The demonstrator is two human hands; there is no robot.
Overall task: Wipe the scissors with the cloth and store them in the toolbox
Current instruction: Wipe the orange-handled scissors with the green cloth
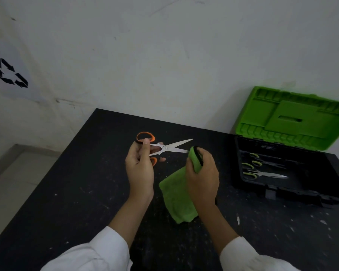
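Observation:
My left hand point(140, 169) holds a pair of orange-handled scissors point(165, 148) by the handles above the black table point(57, 202), blades spread open and pointing right. My right hand point(202, 177) grips a green cloth point(176, 196); a folded part of it sits at the tip of the lower blade, the rest hangs down to the table. The black toolbox point(282, 190) stands open at the right with its green lid point(294, 118) leaning back.
Two or three pairs of green-handled scissors point(262, 174) lie inside the toolbox tray. A white wall rises behind the table, with a recycling symbol point(9, 72) at the far left. White specks dot the tabletop.

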